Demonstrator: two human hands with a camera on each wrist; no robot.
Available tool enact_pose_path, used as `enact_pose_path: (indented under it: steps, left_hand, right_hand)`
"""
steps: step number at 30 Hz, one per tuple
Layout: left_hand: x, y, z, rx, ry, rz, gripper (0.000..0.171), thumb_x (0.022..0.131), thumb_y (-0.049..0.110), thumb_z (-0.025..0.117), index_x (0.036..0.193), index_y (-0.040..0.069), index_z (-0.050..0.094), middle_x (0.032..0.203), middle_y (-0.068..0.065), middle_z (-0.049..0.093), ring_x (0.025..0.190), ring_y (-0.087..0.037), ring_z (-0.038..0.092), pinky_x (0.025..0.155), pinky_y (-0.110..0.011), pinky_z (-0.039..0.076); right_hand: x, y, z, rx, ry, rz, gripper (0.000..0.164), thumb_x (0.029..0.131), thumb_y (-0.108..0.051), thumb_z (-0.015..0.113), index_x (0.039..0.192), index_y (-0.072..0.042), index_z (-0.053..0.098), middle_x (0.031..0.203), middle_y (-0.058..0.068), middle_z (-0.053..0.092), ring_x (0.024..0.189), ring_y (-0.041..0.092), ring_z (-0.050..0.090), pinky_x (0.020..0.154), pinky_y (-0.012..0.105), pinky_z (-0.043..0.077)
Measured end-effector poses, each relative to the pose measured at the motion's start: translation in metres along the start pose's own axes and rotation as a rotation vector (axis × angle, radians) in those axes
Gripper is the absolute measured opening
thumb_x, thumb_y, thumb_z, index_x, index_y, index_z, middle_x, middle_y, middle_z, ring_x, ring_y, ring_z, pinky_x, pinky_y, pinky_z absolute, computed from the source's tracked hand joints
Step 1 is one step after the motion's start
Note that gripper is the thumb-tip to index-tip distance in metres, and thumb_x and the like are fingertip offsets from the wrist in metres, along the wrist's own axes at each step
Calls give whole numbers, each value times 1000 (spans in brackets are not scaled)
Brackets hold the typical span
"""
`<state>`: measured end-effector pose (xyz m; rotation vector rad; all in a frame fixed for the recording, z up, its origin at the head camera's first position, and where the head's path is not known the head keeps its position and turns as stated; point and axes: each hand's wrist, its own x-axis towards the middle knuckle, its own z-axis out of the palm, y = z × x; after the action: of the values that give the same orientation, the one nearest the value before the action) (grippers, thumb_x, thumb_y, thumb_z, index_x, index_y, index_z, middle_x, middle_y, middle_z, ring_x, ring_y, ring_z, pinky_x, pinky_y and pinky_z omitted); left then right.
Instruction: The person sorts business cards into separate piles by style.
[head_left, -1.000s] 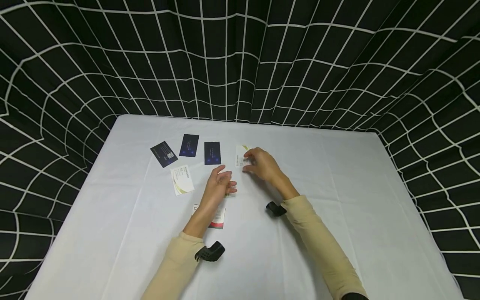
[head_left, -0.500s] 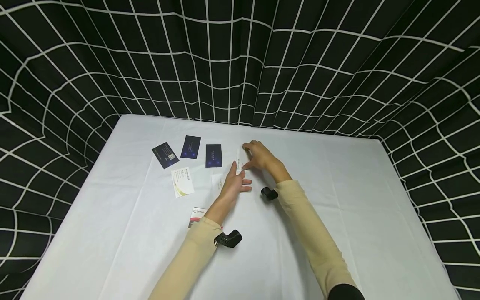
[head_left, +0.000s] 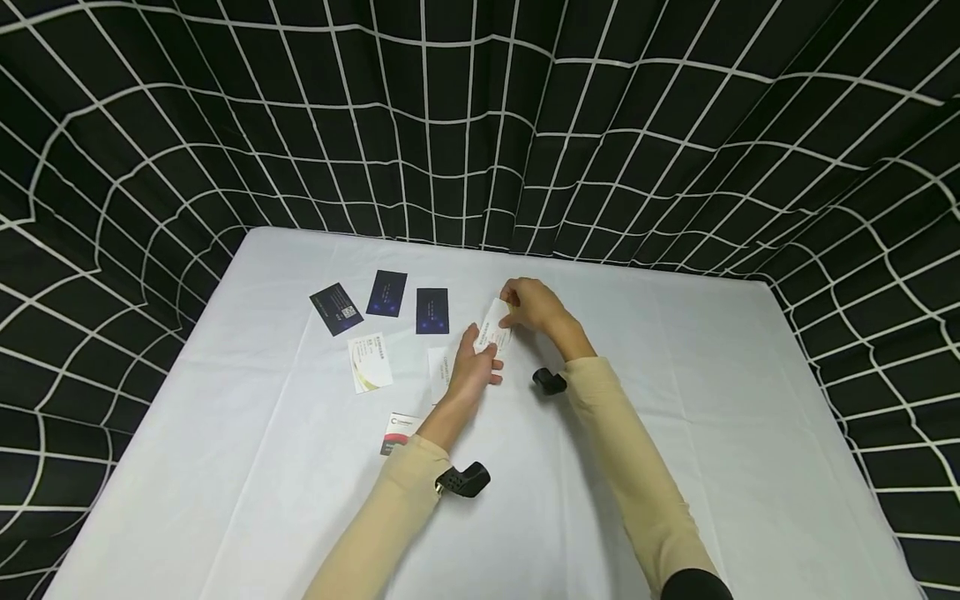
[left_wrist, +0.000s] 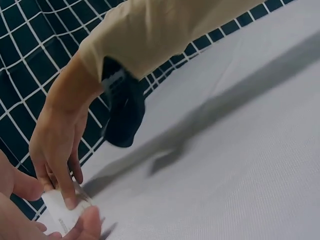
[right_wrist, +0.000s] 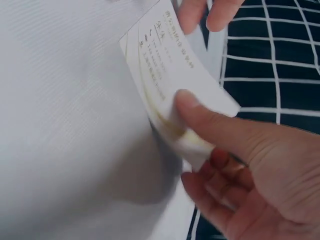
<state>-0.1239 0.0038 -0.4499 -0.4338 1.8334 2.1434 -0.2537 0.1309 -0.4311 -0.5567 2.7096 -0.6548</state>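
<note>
White card (right_wrist: 167, 70) between right fingers (right_wrist: 206, 200)

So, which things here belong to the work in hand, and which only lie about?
Probably in the work:
held white card
right hand, pinching it
left hand, at its edge

Apparently lying about:
three dark cards
loose white card
half-hidden white card
red-banded card

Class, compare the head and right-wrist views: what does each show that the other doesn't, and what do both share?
Only the head view: three dark cards and both tan sleeves.
Only the right-wrist view: a legible telephone symbol on the held white card.
Both: that card, the right hand gripping it, left-hand fingers, white tablecloth and gridded black curtain.
</note>
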Motion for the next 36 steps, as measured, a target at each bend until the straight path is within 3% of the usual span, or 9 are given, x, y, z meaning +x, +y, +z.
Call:
enact_pose_path:
  steps: [4,7,13,18,22,25,28,31,36]
  left_hand:
    - [1,-1,3,32,55,51,61,100,14,51,152,1,23,143,-17,36,102,-25,52,86,-33,46]
    - [0,-1,4,69,99,70,54,97,13,55,146,-1,36,133,-16,45,109,-26,49,94,-36,43]
    - [0,-1,6,-35,189,174,46,82,-4,69,127,0,57,99,-6,53,81,-12,49,71,-21,43]
    - [-4,0,6,-129,166,239,44,76,-17,66,118,-3,60,99,-10,55,81,-14,56,67,-18,48]
    - [-7,-2,2,-113,119,273,43,77,-21,62,118,-7,59,104,-16,56,82,-15,60,69,-18,50]
    - [-10,-3,-4,27,71,293,40,80,-18,63,118,-6,61,106,-17,57,79,-14,60,68,-17,50]
    - [-15,-3,-12,267,8,312,34,83,-10,68,116,-1,65,107,-15,62,78,-17,58,65,-21,47]
    - [-22,-3,-18,497,-76,331,31,84,-2,72,113,4,69,107,-12,66,87,-22,60,73,-31,48]
    - [-33,-5,-25,670,-195,345,27,83,3,75,110,4,71,107,-11,69,108,-30,61,93,-45,47]
  right_hand:
    - [-10,9,2,163,102,-46,28,74,-5,85,90,-1,63,84,8,57,81,22,52,73,30,42]
    - [-19,12,1,234,142,-39,25,76,-7,84,90,-1,64,86,9,60,82,23,54,73,29,43]
    - [-46,13,4,407,246,30,26,79,-10,82,93,1,64,82,6,61,73,14,54,62,22,47]
    - [-67,11,13,586,281,159,29,81,-16,81,95,2,64,80,2,59,68,12,57,63,30,54]
    - [-81,8,14,637,261,237,30,83,-21,79,93,3,64,75,1,59,63,18,61,64,37,57]
    - [-94,8,12,586,211,274,31,84,-26,78,90,1,66,71,1,60,61,20,60,62,36,56]
    - [-109,8,11,465,132,292,31,85,-32,76,84,-2,68,64,0,58,58,18,54,56,29,47]
    - [-124,7,13,359,63,283,31,85,-36,76,79,-6,71,59,-1,54,56,15,47,54,27,36]
    - [-146,5,22,308,-1,243,30,84,-37,76,76,-9,73,58,-6,51,57,11,43,54,25,33]
